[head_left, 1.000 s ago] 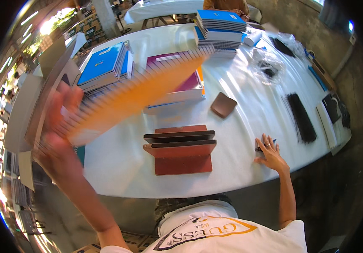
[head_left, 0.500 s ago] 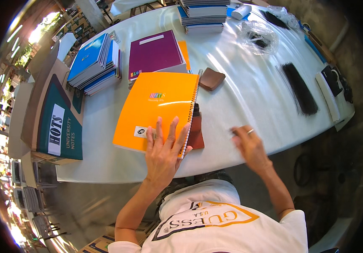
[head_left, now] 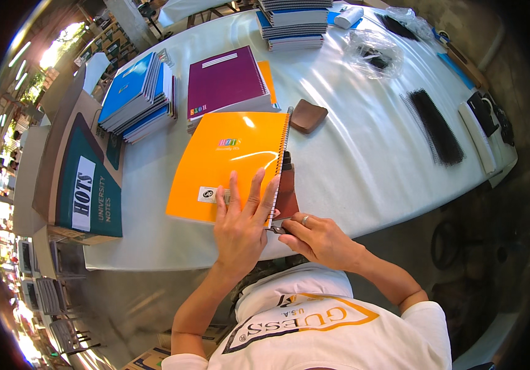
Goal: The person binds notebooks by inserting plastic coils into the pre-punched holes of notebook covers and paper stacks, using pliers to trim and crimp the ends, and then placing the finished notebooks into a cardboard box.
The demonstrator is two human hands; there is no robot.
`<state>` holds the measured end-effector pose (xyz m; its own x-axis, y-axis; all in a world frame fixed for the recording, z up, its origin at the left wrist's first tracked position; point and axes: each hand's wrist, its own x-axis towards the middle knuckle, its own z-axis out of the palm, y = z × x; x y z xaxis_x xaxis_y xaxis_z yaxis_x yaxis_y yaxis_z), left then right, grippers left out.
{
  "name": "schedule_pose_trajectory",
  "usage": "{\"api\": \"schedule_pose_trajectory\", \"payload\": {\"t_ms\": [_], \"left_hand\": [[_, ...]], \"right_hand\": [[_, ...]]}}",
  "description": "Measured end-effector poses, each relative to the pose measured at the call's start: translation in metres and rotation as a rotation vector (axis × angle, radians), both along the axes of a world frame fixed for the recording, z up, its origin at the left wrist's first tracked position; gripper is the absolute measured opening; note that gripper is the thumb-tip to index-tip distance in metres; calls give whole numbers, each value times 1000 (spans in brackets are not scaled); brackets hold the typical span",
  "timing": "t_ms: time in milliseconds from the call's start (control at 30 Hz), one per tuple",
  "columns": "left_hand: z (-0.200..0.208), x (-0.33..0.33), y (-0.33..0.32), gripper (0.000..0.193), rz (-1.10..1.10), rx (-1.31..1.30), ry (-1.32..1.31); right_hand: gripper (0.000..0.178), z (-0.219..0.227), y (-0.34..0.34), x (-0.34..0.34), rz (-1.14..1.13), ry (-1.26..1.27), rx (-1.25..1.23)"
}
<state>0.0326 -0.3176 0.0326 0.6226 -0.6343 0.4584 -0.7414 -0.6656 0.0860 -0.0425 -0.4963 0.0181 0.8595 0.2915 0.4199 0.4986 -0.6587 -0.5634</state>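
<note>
An orange spiral notebook [head_left: 216, 154] lies in front of me, its black coil along the right edge. My left hand [head_left: 240, 219] rests on its lower right part, fingers stretched and spread over the cover, the thumb by the coil. At the coil's near end, my right hand [head_left: 323, 240] is closed on a small dark tool [head_left: 277, 230]; its kind is mostly hidden by the fingers. A reddish-brown flat piece [head_left: 286, 194] pokes out from under the notebook's coil side. Another brown rounded piece [head_left: 309, 116] sits just beyond its upper right corner.
Behind lies a purple notebook pile [head_left: 223, 80]. Blue notebooks [head_left: 128, 83] are stacked at left, beside an open carton [head_left: 89, 191]. More notebooks [head_left: 293, 31] stand at the back. Black coils [head_left: 434, 126] and a clear plastic bag [head_left: 373, 52] lie at right on the white-covered table [head_left: 363, 172].
My right hand has moved left from beside the notebook to the near end of its coil, bringing the small dark tool there. The left hand stays on the notebook, which has shifted slightly.
</note>
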Motion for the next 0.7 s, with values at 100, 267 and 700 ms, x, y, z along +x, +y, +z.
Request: {"api": "schedule_pose_trajectory", "payload": {"t_ms": [100,267,700], "left_hand": [[4,0,0,63,15,-64,44],[7,0,-3,64,19,-58,37],[20,5,27,67,-4,-133,78]], "right_hand": [[32,7,-1,0,-51,-55,25],[32,17,-1,3,-130,-219,-4],[28,37,-36,32,211,554,241]]}}
